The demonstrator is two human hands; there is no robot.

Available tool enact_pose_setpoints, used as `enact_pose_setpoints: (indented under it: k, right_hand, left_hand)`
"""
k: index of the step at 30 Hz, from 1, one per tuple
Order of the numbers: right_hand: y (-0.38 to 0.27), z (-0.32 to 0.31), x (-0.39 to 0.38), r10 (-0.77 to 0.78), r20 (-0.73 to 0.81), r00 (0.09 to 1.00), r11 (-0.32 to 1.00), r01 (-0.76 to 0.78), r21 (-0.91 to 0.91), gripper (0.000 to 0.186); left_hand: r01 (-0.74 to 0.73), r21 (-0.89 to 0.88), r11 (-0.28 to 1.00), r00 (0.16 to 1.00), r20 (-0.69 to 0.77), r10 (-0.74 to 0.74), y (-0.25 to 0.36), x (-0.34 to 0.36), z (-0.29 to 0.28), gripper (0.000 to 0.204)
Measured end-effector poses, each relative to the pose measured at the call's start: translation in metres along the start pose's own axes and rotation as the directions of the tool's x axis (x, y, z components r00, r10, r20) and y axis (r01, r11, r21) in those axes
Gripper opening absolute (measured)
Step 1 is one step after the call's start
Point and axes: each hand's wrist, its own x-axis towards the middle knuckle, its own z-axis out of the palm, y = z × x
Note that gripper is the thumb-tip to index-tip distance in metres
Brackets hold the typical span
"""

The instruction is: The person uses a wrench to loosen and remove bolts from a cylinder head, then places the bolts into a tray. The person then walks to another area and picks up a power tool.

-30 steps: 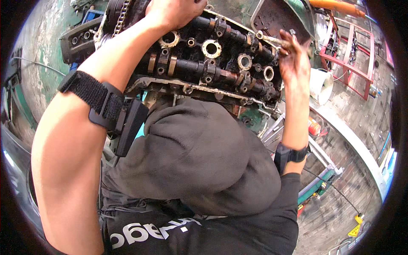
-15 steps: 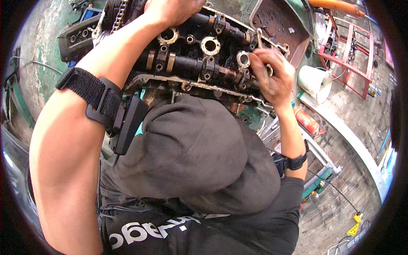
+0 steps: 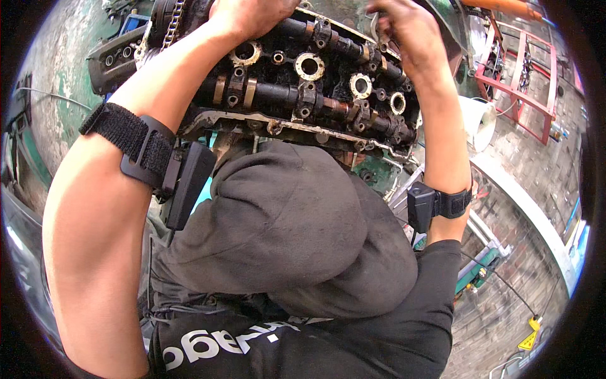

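An oily cylinder head (image 3: 278, 95) with two camshafts, bearing caps and several pale-rimmed round openings lies in front of me. A timing chain (image 3: 175, 24) runs at its left end. My left hand (image 3: 252, 15) rests by the far edge of the head, at the top of the view; its fingers are mostly out of sight. Above the right end of the head is my right hand (image 3: 410, 31), with its fingers curled in. Something small and greyish shows at its fingertips, too blurred to name. Both forearms wear black straps with small black boxes.
Another dark engine part (image 3: 108, 63) lies on the green floor at the left. To the right stand a red metal frame (image 3: 519, 79), a white bucket (image 3: 483, 123) and a long pale rail (image 3: 527, 208). A brown tray (image 3: 449, 38) is partly behind my right arm.
My right hand has moved up and away from the round openings at the right end, uncovering them. My left hand has stayed nearly in place.
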Motion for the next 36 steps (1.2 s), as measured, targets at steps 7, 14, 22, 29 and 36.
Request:
enact_pose_setpoints:
  k: [7, 14, 22, 29, 36]
  right_hand:
    - [0.024, -0.012, -0.084, -0.594, 0.346, 0.726, 0.492, 0.668, -0.558, 0.02]
    - [0.066, -0.016, -0.1, -0.029, -0.184, 0.983, 0.785, 0.136, 0.604, 0.024]
    - [0.029, -0.027, -0.015, 0.218, 0.059, 0.974, 0.838, -0.218, 0.501, 0.03]
    - [0.009, 0.001, -0.028, -0.193, 0.237, 0.952, 0.743, 0.299, -0.599, 0.043]
    - [0.056, -0.027, -0.077, -0.716, 0.153, 0.681, 0.588, 0.707, -0.393, 0.016]
  left_hand:
    - [0.001, 0.0, 1.0, 1.0, -0.016, -0.001, -0.001, -0.001, 0.0, 0.023]
    - [0.035, 0.014, 0.999, 0.999, 0.019, -0.035, 0.003, -0.001, -0.002, 0.023]
    - [-0.006, 0.028, 1.0, 1.0, 0.006, 0.006, 0.004, 0.0, -0.001, 0.021]
    - [0.034, -0.004, 0.999, 0.999, 0.012, -0.034, 0.006, 0.001, -0.003, 0.022]
    - [-0.003, -0.008, 1.0, 1.0, -0.029, 0.003, 0.003, -0.001, -0.001, 0.022]
